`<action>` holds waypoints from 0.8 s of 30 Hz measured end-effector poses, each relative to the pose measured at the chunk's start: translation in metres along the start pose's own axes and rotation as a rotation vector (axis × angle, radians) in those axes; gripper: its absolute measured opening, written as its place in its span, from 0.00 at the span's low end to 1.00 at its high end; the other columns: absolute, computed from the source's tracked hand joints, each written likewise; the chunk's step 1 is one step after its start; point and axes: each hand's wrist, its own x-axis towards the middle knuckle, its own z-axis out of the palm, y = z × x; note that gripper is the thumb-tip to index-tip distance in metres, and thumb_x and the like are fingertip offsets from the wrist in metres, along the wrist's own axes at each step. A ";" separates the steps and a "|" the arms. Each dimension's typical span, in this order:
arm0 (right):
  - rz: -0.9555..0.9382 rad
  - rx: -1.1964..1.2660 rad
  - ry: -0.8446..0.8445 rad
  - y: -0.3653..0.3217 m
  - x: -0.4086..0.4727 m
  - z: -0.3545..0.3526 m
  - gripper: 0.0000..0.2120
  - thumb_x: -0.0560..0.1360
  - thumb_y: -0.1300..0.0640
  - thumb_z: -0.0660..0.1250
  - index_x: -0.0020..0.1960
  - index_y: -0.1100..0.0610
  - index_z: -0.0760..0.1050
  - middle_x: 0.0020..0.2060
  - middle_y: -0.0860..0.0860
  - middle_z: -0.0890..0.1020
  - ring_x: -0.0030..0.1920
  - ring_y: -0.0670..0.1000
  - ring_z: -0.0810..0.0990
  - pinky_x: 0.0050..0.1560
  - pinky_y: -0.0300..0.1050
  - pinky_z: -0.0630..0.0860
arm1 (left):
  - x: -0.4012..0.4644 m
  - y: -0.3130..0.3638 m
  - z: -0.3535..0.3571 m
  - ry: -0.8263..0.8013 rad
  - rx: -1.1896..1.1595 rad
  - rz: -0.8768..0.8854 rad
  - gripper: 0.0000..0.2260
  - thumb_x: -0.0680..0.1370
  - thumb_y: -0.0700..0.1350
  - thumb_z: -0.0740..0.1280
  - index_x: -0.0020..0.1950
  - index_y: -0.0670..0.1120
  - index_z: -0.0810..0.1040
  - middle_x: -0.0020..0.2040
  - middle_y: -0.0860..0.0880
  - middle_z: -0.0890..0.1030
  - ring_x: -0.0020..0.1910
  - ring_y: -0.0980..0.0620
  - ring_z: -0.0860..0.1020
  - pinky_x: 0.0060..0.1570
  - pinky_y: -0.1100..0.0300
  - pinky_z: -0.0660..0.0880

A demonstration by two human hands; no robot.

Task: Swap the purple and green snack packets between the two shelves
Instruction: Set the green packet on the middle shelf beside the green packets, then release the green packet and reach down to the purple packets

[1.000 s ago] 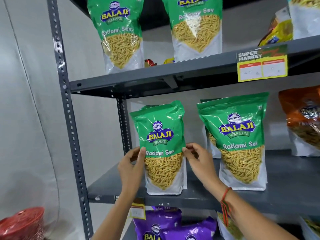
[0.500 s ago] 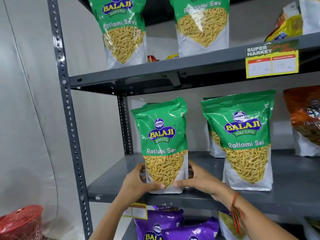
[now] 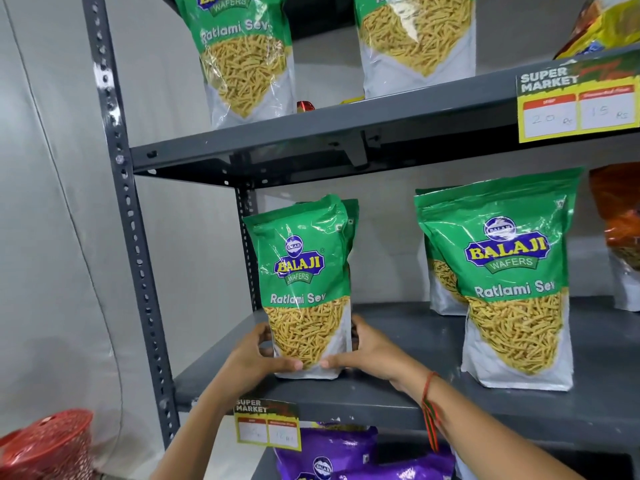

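Note:
A green Ratlami Sev packet [image 3: 304,271] stands upright at the left of the middle grey shelf [image 3: 398,344], with another green packet tucked right behind it. My left hand [image 3: 258,355] grips its lower left side and my right hand [image 3: 367,351] its lower right side, thumbs on the front. More green packets [image 3: 509,271] stand to the right on the same shelf, one behind the other. Purple packets [image 3: 343,455] lie on the shelf below, partly hidden by my arms. Two green packets [image 3: 242,57] stand on the top shelf.
An orange packet [image 3: 620,230] sits at the right end of the middle shelf. Yellow price tags [image 3: 578,102] hang on the shelf edges. The dark upright post [image 3: 128,216] frames the left side. A red basket [image 3: 48,445] stands low on the left.
Both hands slid from the packet's middle down to its base. The packet now stands closer to the shelf's left rear, and the camera has moved nearer.

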 end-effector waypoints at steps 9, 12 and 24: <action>-0.023 -0.018 0.018 -0.004 -0.008 0.004 0.30 0.59 0.51 0.81 0.55 0.39 0.69 0.59 0.42 0.79 0.57 0.38 0.77 0.57 0.35 0.74 | -0.003 -0.002 0.000 0.014 -0.004 0.017 0.44 0.52 0.59 0.82 0.64 0.51 0.70 0.59 0.51 0.79 0.55 0.51 0.79 0.60 0.49 0.75; -0.036 -0.007 0.082 -0.006 -0.020 0.003 0.34 0.57 0.47 0.80 0.58 0.39 0.68 0.60 0.43 0.79 0.59 0.43 0.78 0.63 0.46 0.75 | -0.018 0.002 0.005 0.203 -0.050 0.040 0.40 0.60 0.53 0.81 0.68 0.51 0.68 0.58 0.51 0.78 0.56 0.49 0.78 0.58 0.50 0.76; 0.008 0.116 0.178 0.007 -0.161 -0.009 0.15 0.69 0.58 0.74 0.55 0.51 0.79 0.51 0.51 0.83 0.47 0.43 0.82 0.50 0.36 0.78 | -0.130 -0.025 0.105 0.613 -0.314 0.230 0.09 0.77 0.48 0.68 0.56 0.47 0.80 0.47 0.50 0.83 0.41 0.57 0.80 0.38 0.69 0.75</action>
